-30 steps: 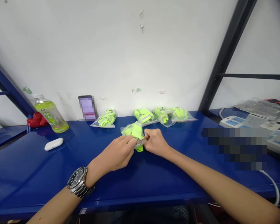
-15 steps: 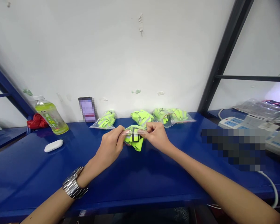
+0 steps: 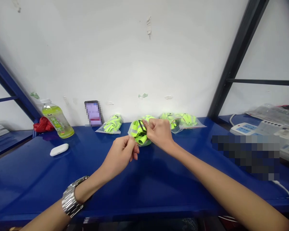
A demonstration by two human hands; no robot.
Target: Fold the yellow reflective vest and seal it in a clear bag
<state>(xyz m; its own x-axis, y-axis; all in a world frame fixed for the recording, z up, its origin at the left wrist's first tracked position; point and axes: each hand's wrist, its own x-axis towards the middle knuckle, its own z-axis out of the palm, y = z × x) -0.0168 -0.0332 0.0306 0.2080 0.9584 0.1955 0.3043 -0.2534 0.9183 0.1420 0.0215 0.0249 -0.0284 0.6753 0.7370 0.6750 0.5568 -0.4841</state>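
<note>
Between my hands is a clear plastic bag [image 3: 149,143] holding a folded fluorescent yellow-green reflective strap or vest [image 3: 135,125] with a black buckle. My left hand [image 3: 121,153] is closed in a pinch on the bag's near left edge, and a metal watch sits on that wrist. My right hand [image 3: 160,134] is curled at the bag's right side, thumb against the material beside the buckle. Its fingertips are partly hidden, but it appears to grip the bag's edge.
Along the wall lie bagged yellow-green bundles, one left [image 3: 113,124] and others right [image 3: 189,119]. A phone [image 3: 93,113], tilted drink bottle [image 3: 59,121], red cloth [image 3: 43,125] and white earbud case [image 3: 59,149] are left. Power strips [image 3: 245,129] and a pixelated dark object [image 3: 250,157] stand right.
The bag's mouth, stretched between both hands before, is now tilted and bunched, with more of the bundle showing. My left hand has shifted down its edge; my right has moved inward beside the buckle.
</note>
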